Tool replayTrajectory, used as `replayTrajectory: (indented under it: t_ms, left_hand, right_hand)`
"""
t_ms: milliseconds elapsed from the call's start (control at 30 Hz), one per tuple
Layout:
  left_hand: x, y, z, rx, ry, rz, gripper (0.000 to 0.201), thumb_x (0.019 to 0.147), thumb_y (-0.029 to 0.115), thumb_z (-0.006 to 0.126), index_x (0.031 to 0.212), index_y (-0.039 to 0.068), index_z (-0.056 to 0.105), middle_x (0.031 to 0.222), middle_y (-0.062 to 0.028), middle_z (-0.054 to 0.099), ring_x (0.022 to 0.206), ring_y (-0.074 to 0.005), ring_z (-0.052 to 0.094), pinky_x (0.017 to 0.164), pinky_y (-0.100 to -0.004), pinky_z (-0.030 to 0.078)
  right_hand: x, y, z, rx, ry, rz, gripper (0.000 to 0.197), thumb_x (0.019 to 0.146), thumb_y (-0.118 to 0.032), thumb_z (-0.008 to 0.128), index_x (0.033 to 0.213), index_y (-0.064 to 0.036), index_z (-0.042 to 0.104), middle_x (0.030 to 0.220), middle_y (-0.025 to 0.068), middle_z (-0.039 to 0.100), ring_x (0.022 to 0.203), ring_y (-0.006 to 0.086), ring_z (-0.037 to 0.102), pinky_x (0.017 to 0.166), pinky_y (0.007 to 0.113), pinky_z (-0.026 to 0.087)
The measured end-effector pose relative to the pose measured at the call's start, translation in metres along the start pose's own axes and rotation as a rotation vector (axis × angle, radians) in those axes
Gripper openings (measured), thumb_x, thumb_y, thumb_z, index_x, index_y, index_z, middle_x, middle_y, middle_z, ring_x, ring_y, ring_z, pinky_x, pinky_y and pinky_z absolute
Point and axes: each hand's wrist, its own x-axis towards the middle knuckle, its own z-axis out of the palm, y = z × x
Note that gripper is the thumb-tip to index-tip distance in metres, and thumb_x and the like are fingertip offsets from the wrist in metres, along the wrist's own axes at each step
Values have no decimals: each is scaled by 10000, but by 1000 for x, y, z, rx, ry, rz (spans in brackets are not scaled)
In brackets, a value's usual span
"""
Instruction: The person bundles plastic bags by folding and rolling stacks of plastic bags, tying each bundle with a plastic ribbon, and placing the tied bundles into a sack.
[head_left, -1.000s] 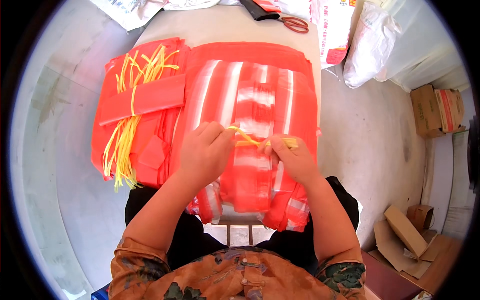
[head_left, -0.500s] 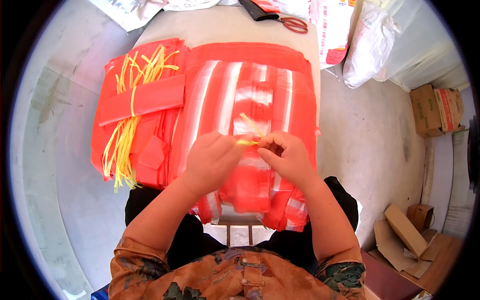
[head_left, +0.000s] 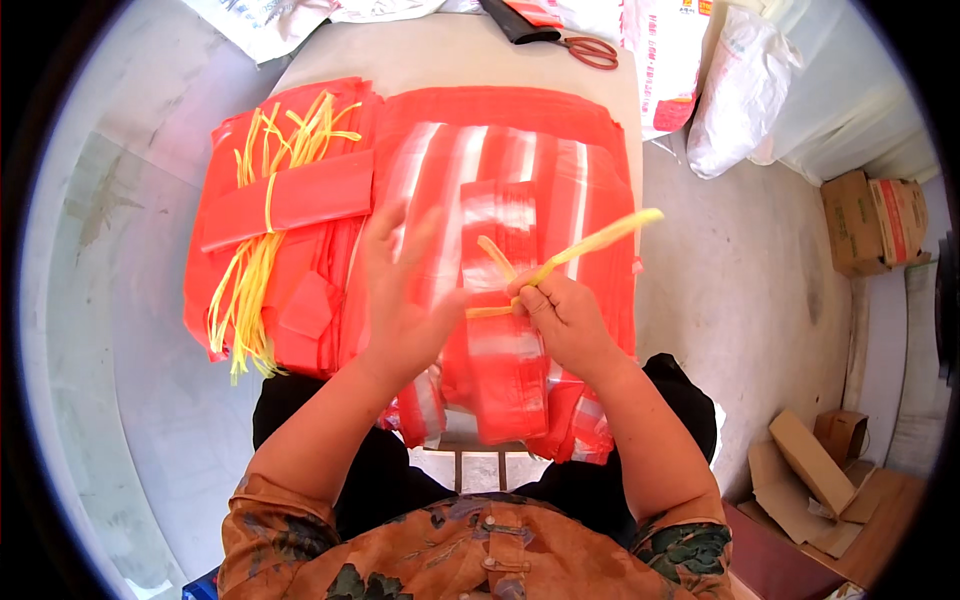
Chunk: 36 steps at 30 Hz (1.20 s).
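Note:
A folded bundle of red plastic bags (head_left: 505, 400) with pale stripes lies before me on a wide stack of red and white striped bags (head_left: 420, 165). Around the bundle's middle runs a yellow plastic tie (head_left: 598, 236), its two ends sticking up. My right hand (head_left: 560, 315) pinches this tie where the ends cross. Just left of the bundle, my left hand (head_left: 405, 300) is spread open and blurred, holding nothing. Farther left, many loose yellow strips (head_left: 240, 310) lie on a pile of plain red bags, partly under a folded red strip (head_left: 290, 200) bound with a yellow tie.
Scissors with reddish-brown handles (head_left: 592, 52) lie at the table's far edge, partly in a black sleeve. White sacks (head_left: 745, 90) stand at the back right. Cardboard boxes (head_left: 855, 225) sit by the right wall, and flattened cardboard (head_left: 800, 480) lies at lower right.
My left hand has come away from the tie toward the left and its fingers have spread. One long yellow end now points up to the right from my right hand.

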Motion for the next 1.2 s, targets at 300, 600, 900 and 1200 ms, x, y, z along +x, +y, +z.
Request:
replayTrajectory:
  t_ms: [300,600,900,1200]
  left_hand:
    - [-10,-2,22,97,-365,82,260,690,148,799,927,96,707,800,-35,656,797,-271,581,726,-398,468]
    - [-19,-9,32,-47,-501,-183,76,813,96,660,855,40,629,839,-126,616,846,-344,564,754,-448,449]
    - [-15,1,28,48,-542,-20,91,790,84,663,839,38,601,836,-123,594,842,-339,556,770,-453,448]
    - [-21,0,27,17,-501,-23,114,777,66,689,872,60,627,815,-99,595,811,-320,566,735,-435,460]
  right_hand:
    - [-2,-7,4,5,-2,68,135,954,-124,586,1030,-14,595,887,169,648,794,299,647,734,374,506]
    - [-2,1,9,-397,105,-394,219,803,9,680,996,-62,604,885,104,650,753,251,633,667,348,510]
    - [0,-2,7,-479,204,-486,351,759,41,678,1099,-46,667,954,131,669,879,318,645,760,389,538]
    - [-1,3,6,-305,187,-367,187,787,59,657,959,-7,689,949,124,658,860,287,645,736,339,530]
